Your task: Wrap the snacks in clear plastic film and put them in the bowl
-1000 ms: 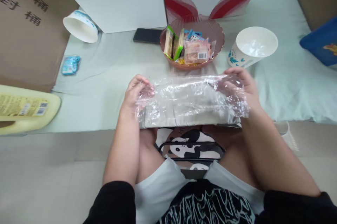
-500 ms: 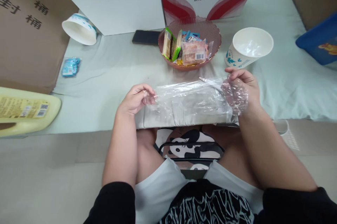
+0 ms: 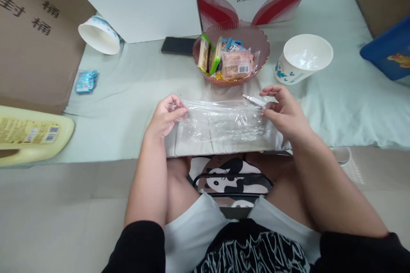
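A sheet of clear plastic film (image 3: 224, 121), crinkled and see-through, stretches between my two hands over the front edge of the cloth-covered table. My left hand (image 3: 166, 115) pinches its left end between thumb and fingers. At the right end, my right hand (image 3: 283, 110) grips the film between thumb and forefinger, the other fingers loosely curled. A thin white-handled tool with a metal tip (image 3: 253, 100) lies just behind the film, its rear end close to my right fingers; its kind is unclear.
Behind the film stands a pink glass bowl (image 3: 208, 77) of wrapped snacks. A paper cup (image 3: 288, 70) is right of it, another paper cup (image 3: 99, 36) tilts at far left. Also around: a phone (image 3: 177, 45), a blue packet (image 3: 86, 81), a yellow jug (image 3: 60, 132), a printed carton (image 3: 256, 8).
My right hand has moved left and come out from under the film, now pinching its right end. My left hand has risen slightly, and the film spans a shorter width.
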Demonstrator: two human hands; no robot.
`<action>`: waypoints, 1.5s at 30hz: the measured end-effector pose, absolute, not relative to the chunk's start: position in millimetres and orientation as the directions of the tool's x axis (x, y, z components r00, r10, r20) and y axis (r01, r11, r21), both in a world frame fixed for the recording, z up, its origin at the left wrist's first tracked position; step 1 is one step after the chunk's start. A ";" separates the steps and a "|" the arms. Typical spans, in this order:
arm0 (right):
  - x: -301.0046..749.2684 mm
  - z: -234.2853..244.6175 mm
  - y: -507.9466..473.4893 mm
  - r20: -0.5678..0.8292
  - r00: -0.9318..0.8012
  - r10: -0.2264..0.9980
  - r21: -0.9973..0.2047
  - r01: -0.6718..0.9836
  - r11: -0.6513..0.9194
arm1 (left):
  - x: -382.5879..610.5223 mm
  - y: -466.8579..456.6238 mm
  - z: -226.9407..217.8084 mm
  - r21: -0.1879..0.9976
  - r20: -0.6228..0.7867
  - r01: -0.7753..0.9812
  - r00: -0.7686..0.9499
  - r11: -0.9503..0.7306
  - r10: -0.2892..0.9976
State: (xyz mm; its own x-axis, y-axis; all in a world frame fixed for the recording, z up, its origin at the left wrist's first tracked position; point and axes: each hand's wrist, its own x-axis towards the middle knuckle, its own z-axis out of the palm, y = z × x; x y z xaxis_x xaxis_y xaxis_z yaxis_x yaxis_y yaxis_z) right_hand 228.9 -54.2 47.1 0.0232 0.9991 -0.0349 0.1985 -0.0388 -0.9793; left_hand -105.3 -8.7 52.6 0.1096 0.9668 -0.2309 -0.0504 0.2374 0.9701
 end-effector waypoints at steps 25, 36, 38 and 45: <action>167.1 48.4 -60.7 -0.196 -0.548 0.813 -0.971 -0.006 -0.237 | -46.3 -11.1 52.7 0.908 -0.185 -0.295 0.352 0.296 0.918; 170.7 34.4 -60.2 -0.083 -0.222 0.971 -0.971 0.239 -0.029 | -23.6 -33.2 37.2 0.952 0.307 0.031 -0.101 -0.305 0.946; 169.4 32.7 -60.4 -0.065 -0.212 0.975 -0.950 0.312 0.005 | -20.9 -38.2 35.2 0.916 0.391 0.140 -0.100 -0.376 0.915; 163.3 33.5 -60.0 -0.033 -0.236 0.971 -0.903 0.424 0.073 | -12.5 -45.5 30.7 0.947 0.273 0.192 -0.047 -0.260 0.961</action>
